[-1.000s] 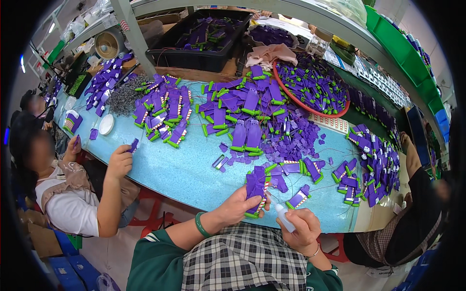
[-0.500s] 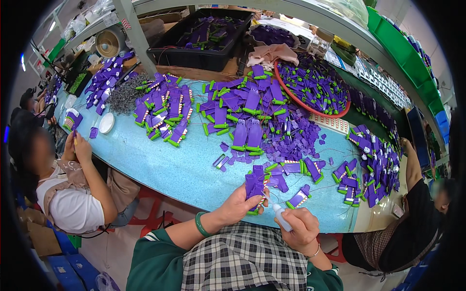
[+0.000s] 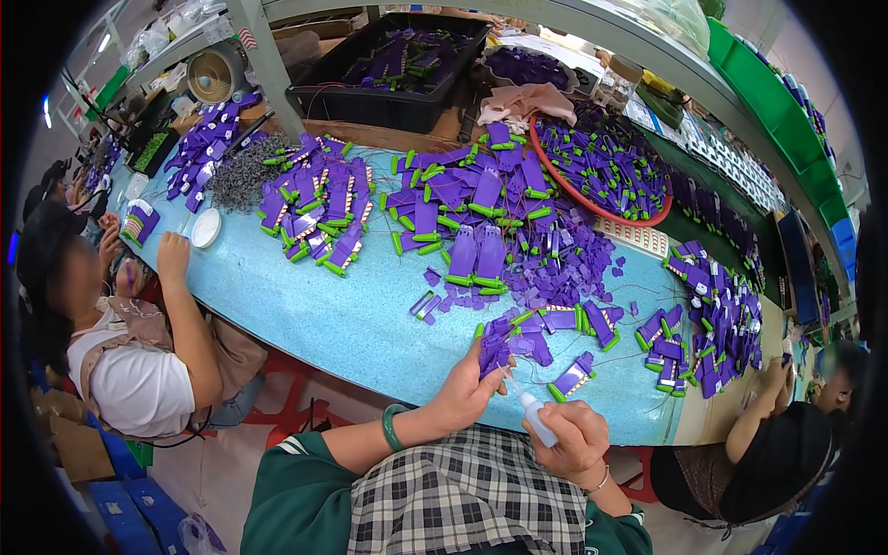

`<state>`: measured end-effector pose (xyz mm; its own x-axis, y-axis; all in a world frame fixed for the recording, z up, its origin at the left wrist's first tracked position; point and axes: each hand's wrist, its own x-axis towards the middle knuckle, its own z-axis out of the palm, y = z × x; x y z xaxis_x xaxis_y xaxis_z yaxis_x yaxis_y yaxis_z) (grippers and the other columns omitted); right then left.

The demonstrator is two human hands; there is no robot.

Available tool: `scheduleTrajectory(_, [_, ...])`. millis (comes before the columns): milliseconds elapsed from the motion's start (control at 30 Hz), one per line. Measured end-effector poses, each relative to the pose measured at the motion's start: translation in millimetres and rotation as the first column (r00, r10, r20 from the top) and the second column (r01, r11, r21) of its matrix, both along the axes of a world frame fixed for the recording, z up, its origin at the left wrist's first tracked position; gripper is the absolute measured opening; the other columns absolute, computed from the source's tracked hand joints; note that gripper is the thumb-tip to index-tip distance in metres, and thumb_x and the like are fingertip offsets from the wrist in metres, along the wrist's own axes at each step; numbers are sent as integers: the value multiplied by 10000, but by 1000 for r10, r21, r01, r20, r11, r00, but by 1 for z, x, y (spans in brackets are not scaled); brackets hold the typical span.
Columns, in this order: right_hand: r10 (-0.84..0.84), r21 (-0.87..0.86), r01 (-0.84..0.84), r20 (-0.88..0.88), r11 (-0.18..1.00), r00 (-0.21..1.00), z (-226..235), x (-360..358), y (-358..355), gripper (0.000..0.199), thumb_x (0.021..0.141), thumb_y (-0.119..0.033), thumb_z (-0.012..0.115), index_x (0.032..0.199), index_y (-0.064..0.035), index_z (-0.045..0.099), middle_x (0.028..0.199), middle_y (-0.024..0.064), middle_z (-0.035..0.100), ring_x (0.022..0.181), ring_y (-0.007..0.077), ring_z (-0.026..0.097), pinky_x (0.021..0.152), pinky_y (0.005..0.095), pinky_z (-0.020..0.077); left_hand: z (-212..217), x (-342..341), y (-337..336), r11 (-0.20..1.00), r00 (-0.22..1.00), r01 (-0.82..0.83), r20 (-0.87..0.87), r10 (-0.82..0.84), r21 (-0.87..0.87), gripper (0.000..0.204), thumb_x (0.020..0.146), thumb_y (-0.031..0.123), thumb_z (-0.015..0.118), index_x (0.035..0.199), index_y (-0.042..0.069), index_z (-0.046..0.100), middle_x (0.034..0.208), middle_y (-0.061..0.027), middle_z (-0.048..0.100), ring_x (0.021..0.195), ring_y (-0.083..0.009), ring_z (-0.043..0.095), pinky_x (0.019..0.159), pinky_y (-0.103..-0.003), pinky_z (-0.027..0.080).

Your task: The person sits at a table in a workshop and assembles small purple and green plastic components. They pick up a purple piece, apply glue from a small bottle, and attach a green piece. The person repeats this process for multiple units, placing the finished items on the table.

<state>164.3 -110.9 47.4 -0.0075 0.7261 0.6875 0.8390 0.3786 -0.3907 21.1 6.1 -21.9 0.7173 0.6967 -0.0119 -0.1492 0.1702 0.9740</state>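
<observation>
My left hand [image 3: 465, 394], with a green bangle at its wrist, grips a purple plastic part [image 3: 495, 353] between thumb and fingers near the table's front edge. A bit of green shows at the part's upper left end. My right hand [image 3: 577, 444] is wrapped round a small translucent squeeze bottle [image 3: 537, 414] with a thin nozzle. The nozzle tip points up and left at the held part, very close to it; whether they touch I cannot tell. A purple-and-green part with a striped strip [image 3: 573, 375] lies on the table just beyond the bottle.
Piles of purple-and-green parts [image 3: 481, 194] and small purple pieces [image 3: 564, 264] cover the blue table [image 3: 277, 310]. A red basket [image 3: 601, 217] and a black bin [image 3: 370, 109] stand behind. One person [image 3: 139, 370] sits left, another [image 3: 777, 444] right. A shelf post [image 3: 264, 69] rises at the back.
My left hand has turned the purple part, so its green end now points up and left. The person at left has reached onto the table; the one at right has drawn an arm back.
</observation>
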Motion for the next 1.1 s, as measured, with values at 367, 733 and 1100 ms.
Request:
scheduleTrajectory(367, [-15,-39,15,7,999,1000,1,-1,-2,429,594,-22,834,970,-60,632,805,80,599,614,210,616,489,294,470,2,-2,1,998,998,41,43,-39,-54,284,967,84,488,1235,20,419,1076,-86,549,900,-142,567,721,-290,513])
scheduleTrajectory(733, [-72,-15,72,6,997,997,-2,1,1,412,609,-26,827,972,-56,632,804,93,614,613,211,608,491,293,461,2,-10,8,817,924,380,216,-315,-433,284,968,172,525,1214,65,432,1064,-57,536,916,-147,556,696,-299,512])
scheduleTrajectory(1100, [-72,-22,73,30,997,997,-2,3,-4,440,604,-25,833,993,-61,631,816,86,605,616,214,609,495,296,464,1,-9,3,901,947,317,148,-285,-296,311,980,162,496,1249,52,384,1058,-54,517,894,-130,550,690,-288,512])
